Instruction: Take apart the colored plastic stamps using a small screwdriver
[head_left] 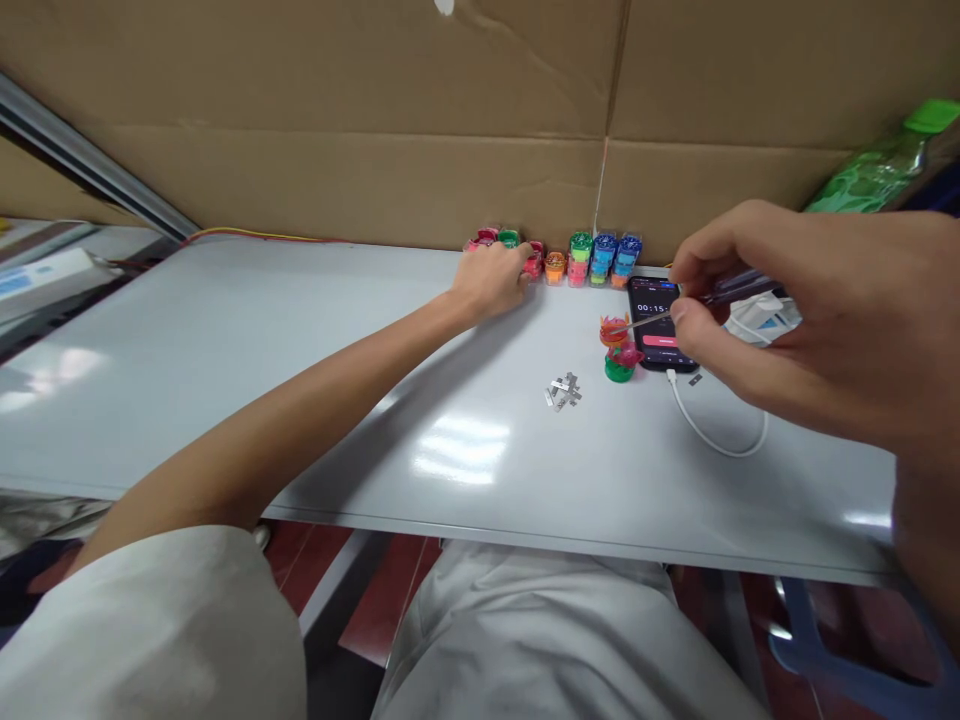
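Note:
My left hand (491, 278) reaches to the back of the white table, its fingers at the left end of a row of colourful plastic pieces (578, 260). What its fingertips hold, if anything, is hidden. A thin screwdriver (731, 288) is pinched in my right hand (780, 310), its metal shaft pointing left above the phone. The shaft's tip is by an orange and pink piece (613, 331). Just in front of that piece is a green and pink one (620, 364). Small flat metal pieces (563, 390) lie in a pile nearer the front.
A phone (660, 345) showing a timer lies under my right hand, with a white cable (709, 442) plugged in. A green-capped bottle (870, 175) is at the back right. Behind the table (480, 500) rises a cardboard wall (337, 180). A white box (45, 285) is far left.

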